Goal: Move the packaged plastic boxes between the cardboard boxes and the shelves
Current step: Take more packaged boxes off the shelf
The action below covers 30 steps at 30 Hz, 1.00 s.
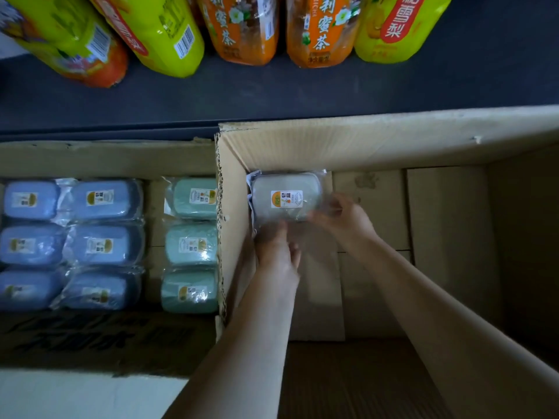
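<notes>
across the top of the frame, from the upper left on, a dark shelf [272, 95] carries a row of shrink-wrapped drink packs [242, 28], yellow-green and orange, leaning toward the camera.

at the left middle, an open left cardboard box [106, 158] sits just below the shelf edge. six blue boxes [102, 199] in clear wrap lie inside it in two columns of three, lids and labels up, packed touching. to their right, against the box's right wall, three green boxes [193, 198] form one column, also wrapped and label up. a bare strip of cardboard shows between the blue and green columns.

just right of this, touching it wall to wall, stands a taller right cardboard box [393, 137]. one wrapped grey box [284, 195] lies label up on its floor, in the upper left corner, close to both walls.

the left hand [276, 249] reaches in from the bottom centre, its fingertips at the near edge of the grey box's wrap. it is blurred, and whether it grips cannot be told. the right hand [338, 219] comes in from the lower right, its fingers curled round the box's near right corner, pinching the wrap.
</notes>
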Motion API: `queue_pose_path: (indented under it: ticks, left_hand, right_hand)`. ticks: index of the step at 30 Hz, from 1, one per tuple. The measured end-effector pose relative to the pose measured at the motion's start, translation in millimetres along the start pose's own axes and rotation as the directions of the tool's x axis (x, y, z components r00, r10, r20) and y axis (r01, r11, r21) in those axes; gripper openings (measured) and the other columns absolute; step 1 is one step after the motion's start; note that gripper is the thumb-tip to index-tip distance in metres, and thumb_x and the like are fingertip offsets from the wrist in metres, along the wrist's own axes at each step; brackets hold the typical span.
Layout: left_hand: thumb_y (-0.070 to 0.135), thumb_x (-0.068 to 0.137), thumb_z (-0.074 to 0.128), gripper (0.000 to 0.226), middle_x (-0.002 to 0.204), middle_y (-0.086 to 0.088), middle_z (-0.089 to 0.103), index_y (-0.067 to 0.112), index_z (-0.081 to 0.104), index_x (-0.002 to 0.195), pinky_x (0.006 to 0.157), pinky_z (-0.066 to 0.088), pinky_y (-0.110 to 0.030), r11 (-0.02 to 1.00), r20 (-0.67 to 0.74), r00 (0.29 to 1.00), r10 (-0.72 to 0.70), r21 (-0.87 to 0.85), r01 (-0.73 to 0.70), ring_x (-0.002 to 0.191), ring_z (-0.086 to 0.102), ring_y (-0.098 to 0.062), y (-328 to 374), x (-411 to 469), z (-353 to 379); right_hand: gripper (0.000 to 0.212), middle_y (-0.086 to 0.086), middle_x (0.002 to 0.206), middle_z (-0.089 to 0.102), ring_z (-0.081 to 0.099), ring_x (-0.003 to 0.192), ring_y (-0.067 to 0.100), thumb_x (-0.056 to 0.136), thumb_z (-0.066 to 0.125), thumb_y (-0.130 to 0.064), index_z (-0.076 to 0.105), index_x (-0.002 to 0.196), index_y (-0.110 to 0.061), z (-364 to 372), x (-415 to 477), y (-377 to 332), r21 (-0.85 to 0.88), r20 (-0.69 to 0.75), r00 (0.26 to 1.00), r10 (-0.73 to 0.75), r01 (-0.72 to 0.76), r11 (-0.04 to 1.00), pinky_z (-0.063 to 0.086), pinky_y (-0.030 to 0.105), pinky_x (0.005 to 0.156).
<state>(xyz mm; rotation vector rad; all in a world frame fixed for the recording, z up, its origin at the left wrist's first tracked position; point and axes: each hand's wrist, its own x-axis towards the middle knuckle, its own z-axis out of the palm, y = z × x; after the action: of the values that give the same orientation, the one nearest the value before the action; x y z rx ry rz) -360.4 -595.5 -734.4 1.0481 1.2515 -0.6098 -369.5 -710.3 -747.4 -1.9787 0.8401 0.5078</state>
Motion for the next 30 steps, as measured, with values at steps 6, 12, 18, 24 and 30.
queue_pose_path:
  ticks: [6,12,18,24,30]
  left_hand:
    - [0.015,0.086,0.060,0.032,0.068,0.003,0.039,0.014,0.046,0.057,0.052,0.028,-0.028,0.406,0.295,0.911,0.289,0.824,-0.396,0.068,0.036,-0.013,8,-70,-31]
    - [0.026,0.092,0.054,0.028,0.116,-0.005,0.062,0.008,0.057,0.112,0.088,0.045,-0.026,-0.198,0.571,0.732,0.373,0.819,-0.539,0.108,0.057,-0.020,47,-177,-58]
    - [0.030,0.095,0.046,0.025,0.116,0.000,0.058,0.016,0.052,0.114,0.086,0.046,-0.031,-0.587,0.727,0.494,0.478,0.682,-0.436,0.108,0.056,-0.019,103,-294,-97]
    - [0.034,0.096,0.042,0.032,0.125,-0.003,0.054,0.015,0.051,0.120,0.090,0.044,-0.035,-0.731,0.784,0.308,0.539,0.617,-0.290,0.116,0.052,-0.023,184,-412,-166]
    - [0.034,0.096,0.043,0.033,0.123,-0.006,0.053,0.013,0.050,0.120,0.091,0.042,-0.037,-0.803,0.834,0.071,0.547,0.546,-0.239,0.119,0.048,-0.026,279,-519,-266]
  right_hand:
    - [0.030,0.007,0.112,0.057,0.053,0.103,0.026,0.093,0.052,-0.026,0.056,0.115,-0.006,-51,-67,-6,-0.399,0.098,0.990,-0.105,0.135,0.907,0.039,0.029,0.072]
    - [0.044,0.001,0.136,0.047,0.043,0.125,0.019,0.096,0.045,-0.037,0.044,0.136,-0.018,-109,-157,-42,-0.643,0.204,0.960,-0.190,0.278,0.713,0.041,0.033,0.101]
    - [0.042,0.005,0.137,0.048,0.043,0.128,0.022,0.097,0.042,-0.034,0.043,0.136,-0.017,-151,-257,-130,-0.828,0.216,0.907,-0.361,0.366,0.425,0.037,0.033,0.103]
    - [0.042,0.007,0.131,0.051,0.044,0.124,0.024,0.094,0.045,-0.038,0.050,0.128,-0.014,-172,-354,-246,-0.863,0.099,0.849,-0.519,0.333,0.380,0.041,0.035,0.096]
    - [0.041,0.005,0.129,0.053,0.046,0.124,0.024,0.092,0.048,-0.038,0.054,0.127,-0.017,-152,-464,-351,-0.916,-0.019,0.731,-0.682,0.260,0.304,0.042,0.033,0.095]
